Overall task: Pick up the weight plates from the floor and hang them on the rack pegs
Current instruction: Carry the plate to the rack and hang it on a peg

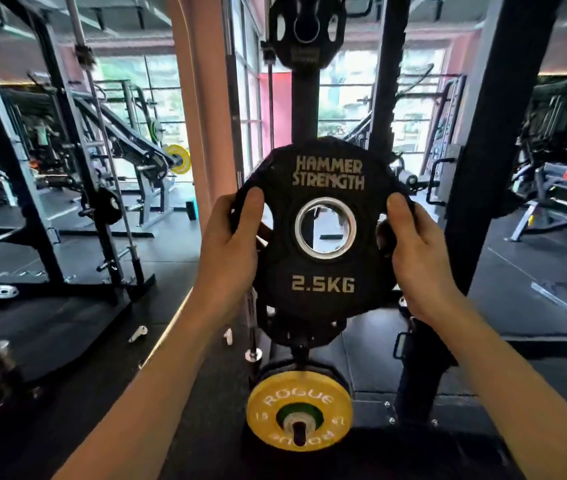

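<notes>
I hold a black Hammer Strength 2.5 kg plate (323,233) upright in front of me, its lettering facing me and its steel-ringed centre hole open. My left hand (233,240) clamps its left edge, thumb on the face; my right hand (417,247) clamps the right edge the same way. Just beyond it stands the black rack upright (305,102), with another black plate (307,27) hanging high on it. Below, near me, a yellow Rogue plate (299,410) sits on a low peg. Black rubber floor (77,327) spreads to the left.
</notes>
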A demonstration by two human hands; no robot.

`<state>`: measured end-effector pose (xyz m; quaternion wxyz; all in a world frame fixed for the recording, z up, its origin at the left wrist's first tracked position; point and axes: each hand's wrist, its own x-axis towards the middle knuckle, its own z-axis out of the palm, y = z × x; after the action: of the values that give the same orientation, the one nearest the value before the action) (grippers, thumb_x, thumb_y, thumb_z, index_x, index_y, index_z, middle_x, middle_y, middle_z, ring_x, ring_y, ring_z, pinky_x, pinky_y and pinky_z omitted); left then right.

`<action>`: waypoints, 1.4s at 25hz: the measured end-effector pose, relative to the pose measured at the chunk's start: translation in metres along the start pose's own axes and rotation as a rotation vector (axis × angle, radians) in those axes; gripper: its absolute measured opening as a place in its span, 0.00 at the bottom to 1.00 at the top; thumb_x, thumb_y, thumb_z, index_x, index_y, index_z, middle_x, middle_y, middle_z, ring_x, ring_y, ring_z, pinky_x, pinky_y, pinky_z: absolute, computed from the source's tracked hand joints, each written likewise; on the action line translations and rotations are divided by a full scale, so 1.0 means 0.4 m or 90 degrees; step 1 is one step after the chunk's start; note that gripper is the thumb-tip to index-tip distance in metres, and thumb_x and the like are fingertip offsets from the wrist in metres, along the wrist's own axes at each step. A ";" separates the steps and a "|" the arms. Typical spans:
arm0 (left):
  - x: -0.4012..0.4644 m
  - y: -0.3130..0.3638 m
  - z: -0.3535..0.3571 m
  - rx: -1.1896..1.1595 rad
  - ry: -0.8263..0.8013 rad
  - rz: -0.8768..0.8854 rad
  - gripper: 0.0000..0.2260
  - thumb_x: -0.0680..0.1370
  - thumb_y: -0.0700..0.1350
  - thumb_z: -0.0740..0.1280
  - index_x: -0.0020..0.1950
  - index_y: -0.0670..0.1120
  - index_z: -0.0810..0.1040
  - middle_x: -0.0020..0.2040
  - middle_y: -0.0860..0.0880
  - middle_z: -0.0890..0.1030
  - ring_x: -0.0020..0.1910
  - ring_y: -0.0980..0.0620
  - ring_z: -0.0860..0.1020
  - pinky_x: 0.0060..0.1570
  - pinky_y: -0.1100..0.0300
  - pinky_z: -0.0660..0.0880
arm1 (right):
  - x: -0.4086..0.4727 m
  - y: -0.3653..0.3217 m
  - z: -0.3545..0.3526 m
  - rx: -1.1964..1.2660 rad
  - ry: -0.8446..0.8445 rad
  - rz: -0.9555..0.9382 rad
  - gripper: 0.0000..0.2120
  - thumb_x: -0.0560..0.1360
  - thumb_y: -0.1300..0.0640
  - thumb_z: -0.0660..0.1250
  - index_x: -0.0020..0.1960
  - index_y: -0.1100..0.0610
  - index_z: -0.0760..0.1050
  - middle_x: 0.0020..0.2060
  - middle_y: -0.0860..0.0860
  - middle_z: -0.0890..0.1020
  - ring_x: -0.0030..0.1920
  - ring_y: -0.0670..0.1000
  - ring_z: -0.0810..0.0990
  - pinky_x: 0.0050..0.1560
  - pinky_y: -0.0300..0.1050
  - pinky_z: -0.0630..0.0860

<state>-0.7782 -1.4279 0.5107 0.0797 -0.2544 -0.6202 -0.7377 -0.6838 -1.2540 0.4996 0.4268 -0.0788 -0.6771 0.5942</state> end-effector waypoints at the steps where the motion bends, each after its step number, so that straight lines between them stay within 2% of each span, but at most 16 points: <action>1: 0.043 0.011 0.024 -0.005 0.001 0.019 0.15 0.81 0.55 0.61 0.56 0.43 0.76 0.28 0.55 0.77 0.25 0.57 0.75 0.25 0.64 0.70 | 0.049 -0.011 -0.003 -0.002 0.002 -0.019 0.16 0.81 0.44 0.58 0.43 0.56 0.71 0.32 0.49 0.72 0.33 0.47 0.71 0.32 0.39 0.69; 3: 0.131 0.033 0.068 -0.026 0.003 0.052 0.15 0.81 0.55 0.62 0.54 0.44 0.76 0.28 0.54 0.77 0.26 0.56 0.75 0.25 0.63 0.71 | 0.149 -0.039 -0.002 0.007 0.008 -0.068 0.15 0.81 0.44 0.58 0.41 0.53 0.70 0.31 0.47 0.73 0.32 0.45 0.71 0.32 0.37 0.69; 7: 0.298 0.090 0.134 -0.047 0.032 0.124 0.12 0.77 0.57 0.67 0.48 0.48 0.76 0.30 0.55 0.77 0.27 0.57 0.75 0.27 0.64 0.71 | 0.338 -0.101 0.013 0.017 -0.006 -0.146 0.16 0.80 0.44 0.59 0.45 0.55 0.74 0.36 0.50 0.76 0.38 0.49 0.76 0.43 0.48 0.74; 10: 0.420 0.130 0.167 -0.064 0.038 0.159 0.12 0.78 0.57 0.66 0.49 0.48 0.75 0.29 0.54 0.77 0.26 0.57 0.76 0.26 0.64 0.72 | 0.467 -0.139 0.038 0.013 -0.014 -0.193 0.18 0.79 0.42 0.60 0.45 0.56 0.74 0.33 0.48 0.76 0.37 0.50 0.75 0.43 0.53 0.73; 13: 0.553 0.161 0.193 -0.077 0.032 0.211 0.13 0.79 0.56 0.66 0.49 0.46 0.75 0.29 0.54 0.77 0.26 0.57 0.76 0.26 0.65 0.72 | 0.596 -0.169 0.073 -0.004 -0.003 -0.239 0.17 0.80 0.41 0.59 0.42 0.54 0.72 0.30 0.46 0.74 0.32 0.47 0.73 0.37 0.47 0.71; 17: 0.737 0.193 0.224 -0.088 0.022 0.266 0.15 0.79 0.56 0.65 0.51 0.44 0.75 0.33 0.51 0.77 0.27 0.58 0.75 0.27 0.65 0.72 | 0.764 -0.208 0.119 -0.028 0.013 -0.291 0.18 0.79 0.40 0.58 0.45 0.54 0.73 0.32 0.47 0.75 0.34 0.48 0.74 0.39 0.48 0.71; 19: 0.831 0.209 0.239 -0.079 0.002 0.291 0.18 0.79 0.58 0.65 0.53 0.43 0.76 0.37 0.49 0.78 0.30 0.56 0.77 0.31 0.62 0.73 | 0.850 -0.229 0.145 -0.031 0.029 -0.320 0.17 0.80 0.41 0.57 0.44 0.53 0.72 0.31 0.47 0.74 0.32 0.46 0.73 0.37 0.44 0.70; 21: 0.911 0.222 0.256 -0.077 -0.016 0.310 0.17 0.79 0.58 0.64 0.54 0.44 0.76 0.39 0.48 0.79 0.32 0.55 0.78 0.31 0.62 0.74 | 0.926 -0.246 0.167 -0.047 0.047 -0.340 0.17 0.81 0.42 0.56 0.44 0.54 0.72 0.33 0.48 0.75 0.30 0.43 0.73 0.35 0.40 0.70; 23: 0.979 0.234 0.273 -0.081 -0.026 0.324 0.14 0.80 0.58 0.63 0.52 0.47 0.76 0.41 0.48 0.81 0.34 0.54 0.80 0.33 0.61 0.76 | 0.996 -0.258 0.182 -0.040 0.044 -0.343 0.18 0.81 0.41 0.57 0.50 0.55 0.75 0.40 0.50 0.81 0.37 0.43 0.79 0.41 0.40 0.76; 25: 1.037 0.233 0.285 -0.091 -0.039 0.325 0.13 0.80 0.58 0.63 0.53 0.49 0.75 0.46 0.48 0.83 0.41 0.50 0.83 0.37 0.61 0.79 | 1.059 -0.259 0.198 -0.032 0.040 -0.342 0.21 0.79 0.39 0.57 0.57 0.55 0.76 0.49 0.52 0.83 0.49 0.49 0.82 0.53 0.49 0.80; 26: 1.067 0.227 0.292 -0.092 -0.045 0.324 0.15 0.79 0.58 0.63 0.56 0.48 0.76 0.49 0.48 0.83 0.44 0.49 0.84 0.38 0.61 0.79 | 1.087 -0.256 0.205 -0.029 0.046 -0.345 0.22 0.79 0.39 0.58 0.58 0.55 0.76 0.51 0.52 0.83 0.52 0.51 0.82 0.56 0.52 0.79; 29: 1.148 0.202 0.312 -0.070 -0.046 0.329 0.21 0.78 0.61 0.64 0.60 0.45 0.75 0.53 0.48 0.83 0.50 0.49 0.84 0.50 0.53 0.81 | 1.158 -0.230 0.220 -0.013 0.049 -0.342 0.23 0.80 0.40 0.58 0.61 0.57 0.76 0.53 0.52 0.83 0.53 0.51 0.83 0.54 0.50 0.80; 31: 1.190 0.186 0.322 -0.065 -0.041 0.329 0.23 0.77 0.62 0.65 0.61 0.45 0.76 0.54 0.48 0.83 0.52 0.50 0.83 0.54 0.49 0.80 | 1.200 -0.207 0.225 -0.014 0.045 -0.334 0.25 0.78 0.36 0.58 0.61 0.55 0.76 0.53 0.51 0.83 0.54 0.52 0.83 0.56 0.53 0.79; 35: 1.262 0.141 0.350 -0.135 -0.075 0.294 0.21 0.77 0.58 0.67 0.61 0.44 0.75 0.54 0.48 0.83 0.51 0.51 0.84 0.49 0.55 0.81 | 1.276 -0.172 0.243 0.027 0.033 -0.296 0.23 0.77 0.37 0.60 0.58 0.54 0.77 0.52 0.52 0.84 0.53 0.53 0.83 0.58 0.56 0.79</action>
<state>-1.1482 -1.2064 0.8137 0.1824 -0.4385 -0.4684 -0.7451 -1.0395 -1.0317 0.8137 0.5710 0.0732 -0.6533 0.4918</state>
